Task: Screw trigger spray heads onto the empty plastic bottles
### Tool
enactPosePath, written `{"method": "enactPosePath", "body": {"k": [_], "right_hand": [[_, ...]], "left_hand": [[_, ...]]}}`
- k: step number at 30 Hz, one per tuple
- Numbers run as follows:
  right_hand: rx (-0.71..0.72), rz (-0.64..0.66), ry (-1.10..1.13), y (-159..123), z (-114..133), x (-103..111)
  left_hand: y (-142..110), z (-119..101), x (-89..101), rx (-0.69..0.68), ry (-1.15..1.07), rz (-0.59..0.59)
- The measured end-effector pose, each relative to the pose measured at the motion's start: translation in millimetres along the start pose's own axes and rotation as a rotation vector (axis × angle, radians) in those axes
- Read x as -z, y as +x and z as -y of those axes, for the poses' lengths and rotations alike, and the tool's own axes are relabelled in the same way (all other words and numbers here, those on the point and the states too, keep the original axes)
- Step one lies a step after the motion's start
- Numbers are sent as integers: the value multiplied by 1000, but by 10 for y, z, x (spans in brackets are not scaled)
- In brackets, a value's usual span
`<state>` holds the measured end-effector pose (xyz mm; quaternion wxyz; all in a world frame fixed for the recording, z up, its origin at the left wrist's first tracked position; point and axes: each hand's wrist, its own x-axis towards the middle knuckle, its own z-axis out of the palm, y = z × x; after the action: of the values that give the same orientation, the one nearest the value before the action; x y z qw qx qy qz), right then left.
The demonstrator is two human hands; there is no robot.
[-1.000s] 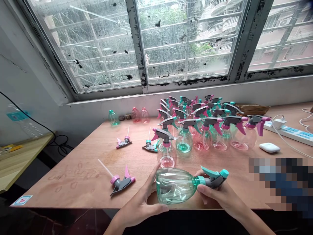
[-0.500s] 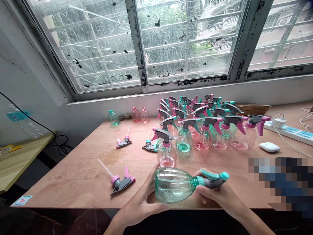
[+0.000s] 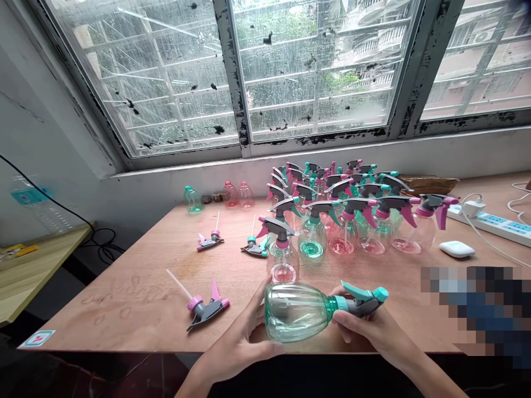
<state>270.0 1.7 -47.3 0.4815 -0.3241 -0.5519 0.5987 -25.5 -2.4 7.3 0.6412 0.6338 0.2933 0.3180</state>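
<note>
A clear green spray bottle (image 3: 296, 312) lies sideways in the air over the table's front edge, its teal and grey spray head (image 3: 363, 301) pointing right. My left hand (image 3: 249, 334) is closed around the base end of the bottle, thumb below. My right hand (image 3: 367, 331) grips the neck and collar of the spray head, partly hiding it. Just behind the bottle stands an upright pink spray bottle (image 3: 282, 260) with a grey and pink head. To the left of my left hand, a loose pink and grey spray head (image 3: 205, 309) with a straw rests on the table.
Rows of assembled pink and green spray bottles (image 3: 342, 237) fill the middle right. Two more loose spray heads lie farther back, a pink one (image 3: 211, 241) and a teal one (image 3: 255, 246). Headless bottles (image 3: 193, 200) stand by the wall. A white case (image 3: 457, 250) and power strip (image 3: 498, 224) are right.
The green bottle has shifted very slightly in my hands, its base end a little to the right. Both hands keep their hold; everything else stays in place.
</note>
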Motion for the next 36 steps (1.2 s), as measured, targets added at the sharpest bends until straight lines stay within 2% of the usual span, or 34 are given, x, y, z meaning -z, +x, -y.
{"method": "enactPosePath", "body": {"k": [4,9,15,25,32,36], "right_hand": [[13,1,-4,-4,-26,25],[14,55,-8,7,54,-23],[-17,-6,-28,-20,8,8],[-2,43,9,0,79,-35],[-19,12,-14,-22,-13,34],[-19,11,-20,-16,28,6]], "left_hand": [[-18,39,9,16,13,1],[-6,70,33,12,-26,11],[-15,60,27,17,1,7],[-2,53,31,5,-38,19],[-27,77,24,0,49,-14],[-24,75,32,12,6,5]]}}
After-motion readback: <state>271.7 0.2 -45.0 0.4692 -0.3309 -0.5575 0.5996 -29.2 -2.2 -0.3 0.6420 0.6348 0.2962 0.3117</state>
